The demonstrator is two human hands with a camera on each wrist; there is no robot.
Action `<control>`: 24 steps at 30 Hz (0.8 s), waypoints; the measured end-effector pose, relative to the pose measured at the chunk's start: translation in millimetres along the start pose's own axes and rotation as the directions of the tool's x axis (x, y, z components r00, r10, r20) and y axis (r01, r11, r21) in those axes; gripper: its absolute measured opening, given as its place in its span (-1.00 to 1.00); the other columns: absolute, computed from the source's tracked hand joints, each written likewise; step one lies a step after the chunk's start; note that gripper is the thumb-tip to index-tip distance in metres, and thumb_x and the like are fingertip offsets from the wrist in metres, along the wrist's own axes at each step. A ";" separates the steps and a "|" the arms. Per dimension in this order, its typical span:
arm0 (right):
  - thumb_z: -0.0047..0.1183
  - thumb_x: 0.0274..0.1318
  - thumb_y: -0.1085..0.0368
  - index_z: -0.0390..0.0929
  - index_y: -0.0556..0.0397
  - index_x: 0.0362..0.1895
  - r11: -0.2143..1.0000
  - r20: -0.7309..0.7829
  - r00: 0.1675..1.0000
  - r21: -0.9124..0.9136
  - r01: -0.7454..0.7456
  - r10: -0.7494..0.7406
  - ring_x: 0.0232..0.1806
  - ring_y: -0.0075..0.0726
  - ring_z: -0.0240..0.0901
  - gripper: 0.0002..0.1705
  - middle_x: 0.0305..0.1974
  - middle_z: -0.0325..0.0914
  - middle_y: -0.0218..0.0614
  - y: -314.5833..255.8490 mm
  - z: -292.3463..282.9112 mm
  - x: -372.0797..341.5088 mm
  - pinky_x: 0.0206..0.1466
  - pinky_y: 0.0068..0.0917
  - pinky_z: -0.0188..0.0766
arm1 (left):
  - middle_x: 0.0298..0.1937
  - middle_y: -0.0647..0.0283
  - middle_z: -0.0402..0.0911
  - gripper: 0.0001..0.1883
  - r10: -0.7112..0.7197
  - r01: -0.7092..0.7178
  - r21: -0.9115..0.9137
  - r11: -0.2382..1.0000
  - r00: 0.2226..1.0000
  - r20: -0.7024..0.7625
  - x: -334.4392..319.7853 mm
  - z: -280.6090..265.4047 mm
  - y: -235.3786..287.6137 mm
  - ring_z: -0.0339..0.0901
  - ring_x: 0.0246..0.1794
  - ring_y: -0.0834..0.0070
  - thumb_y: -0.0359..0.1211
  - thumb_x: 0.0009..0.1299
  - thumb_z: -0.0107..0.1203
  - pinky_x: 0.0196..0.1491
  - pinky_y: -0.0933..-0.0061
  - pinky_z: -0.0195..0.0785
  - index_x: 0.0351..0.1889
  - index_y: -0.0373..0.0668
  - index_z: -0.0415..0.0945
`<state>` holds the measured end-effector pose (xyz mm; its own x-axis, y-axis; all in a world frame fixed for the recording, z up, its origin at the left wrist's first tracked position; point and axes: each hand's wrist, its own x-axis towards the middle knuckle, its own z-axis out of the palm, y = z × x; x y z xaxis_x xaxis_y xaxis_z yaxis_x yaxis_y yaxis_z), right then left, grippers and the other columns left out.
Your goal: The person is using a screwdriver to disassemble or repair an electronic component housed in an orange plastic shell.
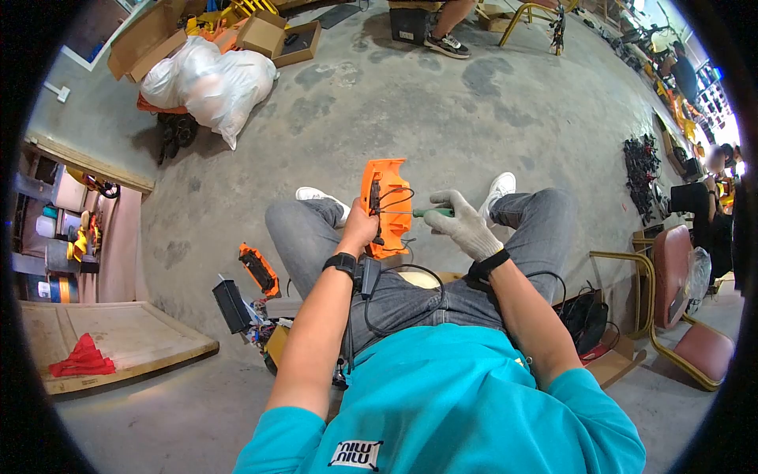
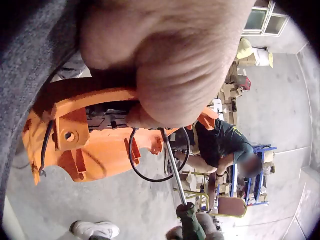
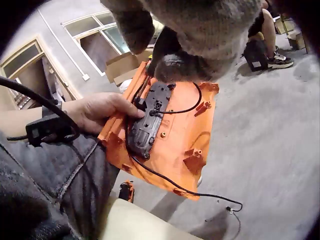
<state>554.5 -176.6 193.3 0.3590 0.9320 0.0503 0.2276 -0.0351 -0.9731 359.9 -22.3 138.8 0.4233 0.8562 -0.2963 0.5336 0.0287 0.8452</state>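
Observation:
My bare left hand (image 1: 360,229) grips the edge of an orange plastic panel (image 3: 185,135) above my lap. Along the panel's inner side lies a black module (image 3: 151,120), with my left thumb against it. A thin black cable (image 3: 192,191) runs from the module and hangs past the panel's edge. In the grey-gloved right hand (image 1: 467,226) is a screwdriver (image 1: 434,212) with a green handle, gripped by the fingers. Its metal shaft points left in the head view, the tip at the module near my left thumb. The left wrist view hides the tip behind that thumb.
Another orange part (image 1: 259,271) lies on the floor by my left leg, near a box of loose parts. White plastic bags (image 1: 209,83) and an open cardboard box (image 1: 296,43) stand at the far left. A pink chair (image 1: 671,276) stands at right; another person's leg (image 1: 452,20) shows ahead.

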 end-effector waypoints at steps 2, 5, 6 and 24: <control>0.04 0.30 0.19 0.44 0.24 0.08 0.893 0.108 0.897 0.095 -0.439 0.429 -0.39 -0.47 0.48 -0.59 -0.32 0.53 -0.29 -35.5 -5.7 -3.1 -0.25 -0.51 0.52 | 0.01 0.03 0.61 -0.59 -0.005 0.005 -0.026 1.000 1.000 -0.012 -1.9 -0.2 2.8 0.58 0.04 0.21 -0.60 0.29 0.04 0.13 0.32 0.39 0.14 -0.36 0.37; 0.05 0.29 0.20 0.42 0.26 0.11 0.865 0.245 0.852 0.086 -0.494 0.463 -0.30 -0.46 0.53 -0.56 -0.31 0.54 -0.26 -30.3 -14.0 1.3 -0.19 -0.50 0.54 | 0.01 0.02 0.62 -0.59 0.000 -0.001 -0.042 0.999 1.000 -0.023 -1.1 -1.0 0.0 0.58 0.04 0.20 -0.60 0.29 0.04 0.13 0.31 0.39 0.14 -0.36 0.37; 0.05 0.29 0.20 0.42 0.26 0.11 0.865 0.245 0.852 0.086 -0.494 0.463 -0.30 -0.46 0.53 -0.56 -0.31 0.54 -0.26 -28.5 -12.7 0.8 -0.19 -0.50 0.54 | 0.02 0.02 0.62 -0.59 0.011 -0.012 -0.035 0.999 1.000 -0.023 0.1 -0.6 -2.1 0.59 0.04 0.20 -0.59 0.29 0.03 0.13 0.31 0.39 0.14 -0.36 0.37; -0.04 0.35 0.05 0.45 0.17 0.13 0.977 0.090 0.979 0.095 -0.191 0.183 -0.35 -0.54 0.47 -0.52 -0.29 0.52 -0.32 -7.3 -6.2 -0.5 -0.28 -0.57 0.50 | -0.01 0.06 0.61 -0.60 0.006 -0.003 -0.139 0.990 1.000 0.020 3.4 4.3 -10.1 0.59 0.00 0.26 -0.63 0.30 0.01 0.10 0.33 0.41 0.13 -0.37 0.38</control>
<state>558.3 -179.1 201.8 0.3114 0.9386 -0.1487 0.0683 -0.1782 -0.9816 359.1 -21.9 127.3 0.4407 0.8461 -0.3000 0.4251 0.0977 0.8998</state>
